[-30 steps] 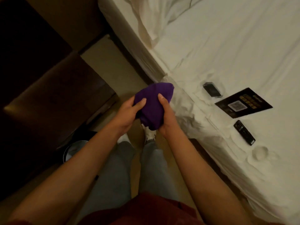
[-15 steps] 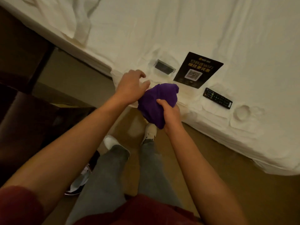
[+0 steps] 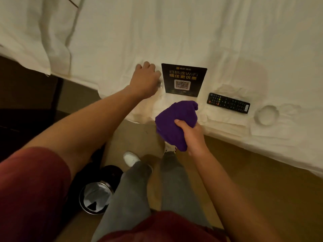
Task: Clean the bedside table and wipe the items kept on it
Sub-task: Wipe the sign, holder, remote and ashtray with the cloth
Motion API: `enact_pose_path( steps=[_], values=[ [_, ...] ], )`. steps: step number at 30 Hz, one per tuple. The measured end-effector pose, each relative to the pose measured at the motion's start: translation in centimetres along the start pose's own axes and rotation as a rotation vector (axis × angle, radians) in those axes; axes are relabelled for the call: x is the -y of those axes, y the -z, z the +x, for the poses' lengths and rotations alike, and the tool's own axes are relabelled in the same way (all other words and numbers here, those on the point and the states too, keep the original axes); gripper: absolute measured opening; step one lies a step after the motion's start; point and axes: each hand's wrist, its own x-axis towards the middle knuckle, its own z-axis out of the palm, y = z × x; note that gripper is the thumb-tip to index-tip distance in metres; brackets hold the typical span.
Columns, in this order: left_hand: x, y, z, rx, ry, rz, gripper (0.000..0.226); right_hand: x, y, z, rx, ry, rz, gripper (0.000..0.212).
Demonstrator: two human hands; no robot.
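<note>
My right hand (image 3: 189, 132) is shut on a bunched purple cloth (image 3: 174, 123), held just off the bed's edge. My left hand (image 3: 146, 81) reaches onto the white bed (image 3: 227, 41) with its fingers curled down over the spot of a small dark glassy item. Only a glint of that item (image 3: 160, 84) shows beside the thumb. Right of the hand lies a black WiFi card (image 3: 183, 79) with a QR code. A black remote (image 3: 228, 103) lies further right, and a round pale dish-like thing (image 3: 266, 115) sits beyond it.
A dark piece of furniture (image 3: 26, 105) stands at the left against the bed. A round bin (image 3: 95, 198) with a liner sits on the tan floor by my left foot. A pillow (image 3: 43, 32) lies at the bed's upper left.
My left hand let go of the cloth and reached out over the small dark item on the bed. The view turned from the dark furniture toward the bed. My right hand keeps the cloth.
</note>
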Motion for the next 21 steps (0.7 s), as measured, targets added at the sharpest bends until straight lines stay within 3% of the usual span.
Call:
enact_pose_path(
  steps=[6, 12, 14, 18, 21],
  values=[
    [0.1, -0.3, 1.2, 0.040, -0.063, 0.126, 0.039, 0.4, 1.2, 0.7, 0.070, -0.035, -0.004, 0.033],
    [1.4, -0.3, -1.6, -0.073, -0.105, 0.068, 0.036, 0.1, 1.3, 0.7, 0.107, -0.046, -0.043, 0.046],
    [2.1, 0.2, -3.5, -0.102, -0.098, -0.048, 0.043, 0.0, 0.7, 0.2, 0.116, -0.038, -0.078, 0.038],
    [2.2, 1.5, -7.3, -0.098, 0.082, -0.400, 0.051, 0.3, -1.1, -1.2, 0.099, 0.047, -0.163, 0.028],
    [0.8, 2.8, -10.7, -0.165, 0.273, -0.895, 0.050, 1.8, -2.6, -2.8, 0.043, 0.232, -0.243, 0.031]
  ],
)
